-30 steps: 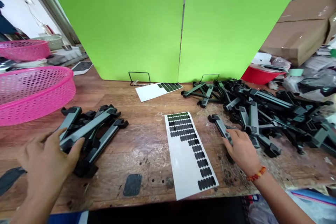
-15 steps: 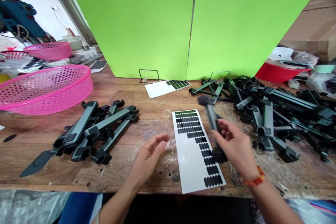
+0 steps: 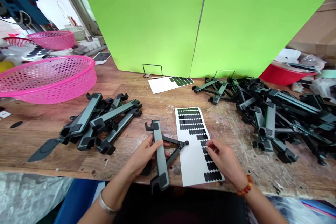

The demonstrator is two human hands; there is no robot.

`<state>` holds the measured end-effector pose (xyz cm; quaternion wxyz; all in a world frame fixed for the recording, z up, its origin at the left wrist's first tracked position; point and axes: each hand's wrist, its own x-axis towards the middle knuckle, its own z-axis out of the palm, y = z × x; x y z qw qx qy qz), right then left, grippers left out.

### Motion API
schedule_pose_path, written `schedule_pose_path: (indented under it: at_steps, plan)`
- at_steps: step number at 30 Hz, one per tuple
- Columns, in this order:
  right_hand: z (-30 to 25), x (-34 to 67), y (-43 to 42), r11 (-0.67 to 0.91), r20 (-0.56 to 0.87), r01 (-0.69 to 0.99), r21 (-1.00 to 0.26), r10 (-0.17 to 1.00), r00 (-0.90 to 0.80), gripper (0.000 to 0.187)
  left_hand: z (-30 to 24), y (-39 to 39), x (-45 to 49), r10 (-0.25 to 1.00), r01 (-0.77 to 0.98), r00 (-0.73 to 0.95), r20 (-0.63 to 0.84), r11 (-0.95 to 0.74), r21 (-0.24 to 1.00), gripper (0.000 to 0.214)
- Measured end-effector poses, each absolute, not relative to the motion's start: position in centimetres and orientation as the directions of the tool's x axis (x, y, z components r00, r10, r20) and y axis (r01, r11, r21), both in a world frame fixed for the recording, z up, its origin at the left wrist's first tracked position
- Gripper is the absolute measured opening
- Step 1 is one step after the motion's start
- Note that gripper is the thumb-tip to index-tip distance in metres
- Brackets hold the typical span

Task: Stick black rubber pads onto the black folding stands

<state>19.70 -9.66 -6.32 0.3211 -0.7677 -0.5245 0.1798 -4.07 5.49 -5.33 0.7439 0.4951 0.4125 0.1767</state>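
Note:
My left hand is closed around the middle of a grey and black clamp bracket. The bracket stands nearly upright in view, hooked jaws at both ends, its folding arm with a ball tip pointing right over a white sheet. Rows of small black oval stickers cover the sheet's far part and right side. My right hand is at the sheet's right edge, thumb and forefinger pinching at a black sticker; the fingertips partly hide it.
Similar brackets lie piled on the left and in a larger heap on the right. A second sticker sheet lies before the green panels. A pink basket stands at left, a red basin at right.
The bracket has passed from my right hand to my left, moving left across the sheet. My right hand has come down to the stickers at the sheet's right edge.

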Motion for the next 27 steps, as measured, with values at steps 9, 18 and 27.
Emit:
schedule_pose_path:
  at_steps: [9,18,27]
  plan:
    - [-7.9,20.2,-8.9,-0.302,-0.048,0.736,-0.606,0.937,0.345,0.017,-7.5,5.7,-3.1,0.877,0.628,0.451,0.167,-0.445,0.639,0.045]
    - [-7.4,20.5,-7.9,-0.331,-0.114,0.793,-0.512,0.941,0.319,0.008,-5.8,-0.5,2.4,0.389,0.318,0.905,0.171,-0.886,0.337,0.037]
    - [-4.5,21.6,-9.4,-0.311,-0.213,0.471,-0.825,0.944,0.252,0.005,-7.4,-0.7,3.1,0.42,0.353,0.897,0.135,-0.867,0.353,0.052]
